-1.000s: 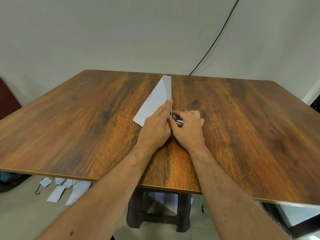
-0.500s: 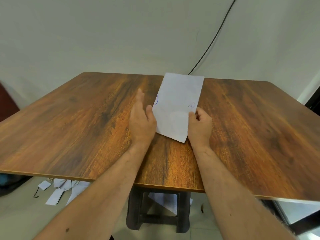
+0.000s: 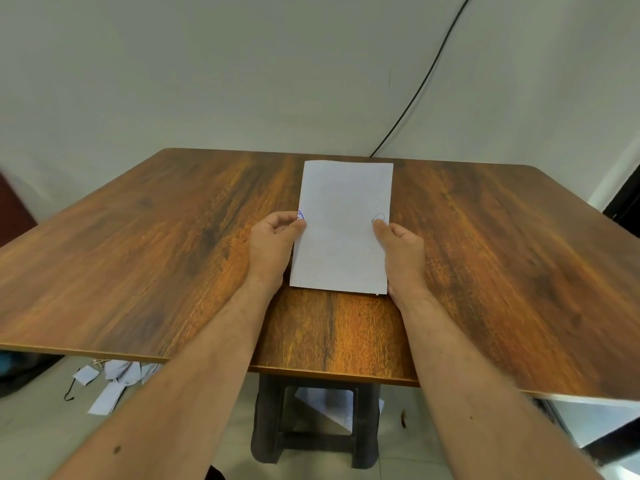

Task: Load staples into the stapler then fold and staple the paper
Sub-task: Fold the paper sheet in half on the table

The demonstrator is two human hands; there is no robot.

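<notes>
A white sheet of paper [image 3: 343, 226] lies spread out on the wooden table [image 3: 173, 254], long side running away from me, with a small blue pen circle near each side edge. My left hand [image 3: 273, 247] pinches the sheet's left edge with thumb and curled fingers. My right hand [image 3: 401, 254] pinches the right edge, thumb on top near the circle. The stapler is not in view; it may be hidden under the paper or my hands.
A black cable [image 3: 422, 84] runs down the wall to the table's far edge. Scraps of paper [image 3: 110, 382] lie on the floor at lower left. A dark stool [image 3: 311, 427] stands under the table's near edge with more paper beneath it.
The paper, folded to a narrow strip a second ago, has been opened out and laid flat. My hands moved apart from the centre to its two side edges, and the small object under them is gone from sight.
</notes>
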